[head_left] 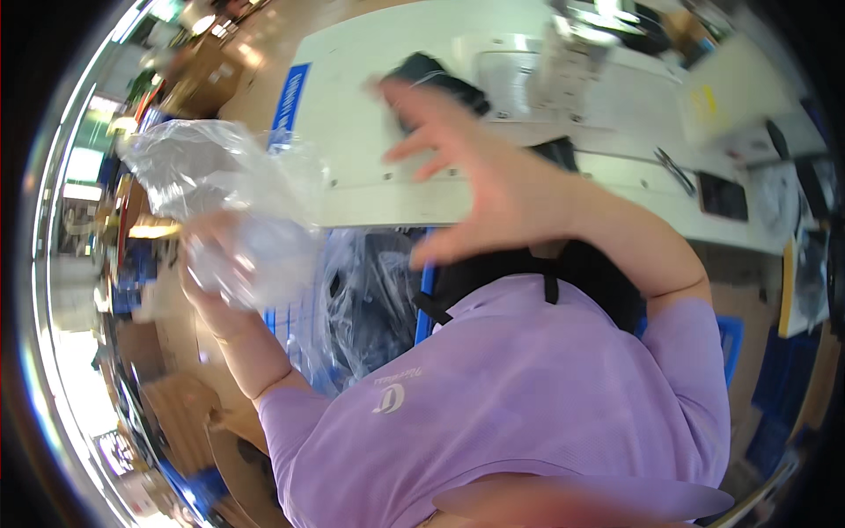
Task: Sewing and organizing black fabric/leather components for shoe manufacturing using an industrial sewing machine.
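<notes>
At the left, beyond the table's edge, my left hand (209,260) is closed on a crumpled clear plastic bag (198,163). The film covers part of the fingers. My right hand (497,180) hangs over the table's front edge, slightly blurred, its fingers spread with nothing in them. Beyond those fingertips a dark folded item (440,81) lies on the pale tabletop (370,185); my hand hides part of it. Another small black piece (556,153) shows behind my right wrist.
A sewing machine (572,66) stands at the back of the table. Tweezers or snips (674,170) and a dark phone (723,196) lie at the right. Below the table's front edge, a blue basket (286,326) holds dark items in clear plastic (370,290). Cardboard (180,418) sits lower left.
</notes>
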